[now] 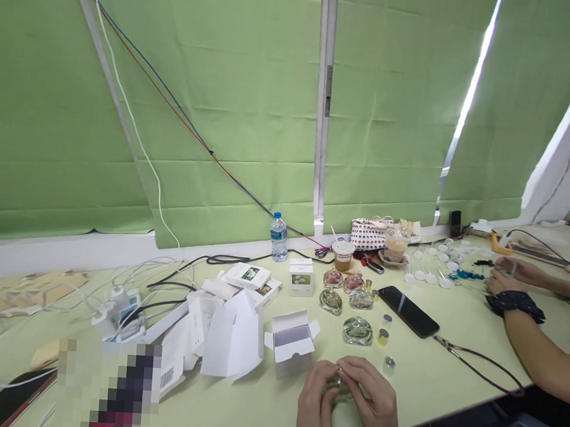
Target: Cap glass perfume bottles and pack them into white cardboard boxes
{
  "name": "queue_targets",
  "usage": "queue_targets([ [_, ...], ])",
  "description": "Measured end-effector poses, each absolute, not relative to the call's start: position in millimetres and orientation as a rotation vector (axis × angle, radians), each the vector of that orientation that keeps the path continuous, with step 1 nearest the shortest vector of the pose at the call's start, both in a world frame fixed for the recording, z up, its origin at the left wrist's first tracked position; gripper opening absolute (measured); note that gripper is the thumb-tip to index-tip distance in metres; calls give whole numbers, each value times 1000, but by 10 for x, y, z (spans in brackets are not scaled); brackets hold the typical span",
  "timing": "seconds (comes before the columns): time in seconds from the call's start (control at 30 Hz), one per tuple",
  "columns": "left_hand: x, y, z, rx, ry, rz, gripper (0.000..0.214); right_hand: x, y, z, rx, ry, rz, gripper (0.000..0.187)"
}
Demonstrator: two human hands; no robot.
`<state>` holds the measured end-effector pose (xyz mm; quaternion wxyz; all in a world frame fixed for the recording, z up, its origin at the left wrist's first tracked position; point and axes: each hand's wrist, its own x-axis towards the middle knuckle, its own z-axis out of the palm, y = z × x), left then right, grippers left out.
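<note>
Near the table's front edge, my left hand (316, 399) is closed around a small greenish glass perfume bottle (340, 389). My right hand (373, 399) grips the same bottle from the other side, its fingertips at the top by the neck. The fingers cover much of the bottle, so whether a cap is on it cannot be seen. An open white box (293, 339) stands just beyond my left hand. Past my right hand are a silver cap (389, 365), a gold cap (383, 337) and a clear bottle (357, 331). Several more bottles (330, 301) stand farther back.
Folded white cartons (234, 336) and a closed box (301, 279) lie left of centre. A phone (409, 311) with a strap lies right. Behind are a water bottle (278, 237) and drink cups (343, 256). Cables (165, 283) run left. Another person's hands (503, 278) work at far right.
</note>
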<state>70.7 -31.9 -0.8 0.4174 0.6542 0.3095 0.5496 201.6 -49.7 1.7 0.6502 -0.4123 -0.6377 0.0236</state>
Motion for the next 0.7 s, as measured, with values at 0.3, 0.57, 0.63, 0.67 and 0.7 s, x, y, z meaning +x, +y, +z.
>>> queue_targets([
  [0.3, 692, -282, -54, 1642, 763, 1384, 24, 2022, -522, 102, -1013, -1560, -11, 21],
  [0.57, 687, -256, -186, 1569, 897, 1388, 20, 2530, -634, -27, -1566, -1297, -242, 28],
  [0.63, 691, -249, -217, 1546, 918, 1384, 20, 2656, -653, -160, -1765, -1238, -223, 37],
  [0.67, 693, -247, -229, 1537, 925, 1385, 21, 2694, -661, -228, -1814, -1244, -164, 38],
  [0.7, 695, -248, -237, 1529, 929, 1386, 21, 2714, -666, -286, -1811, -1255, -95, 37],
])
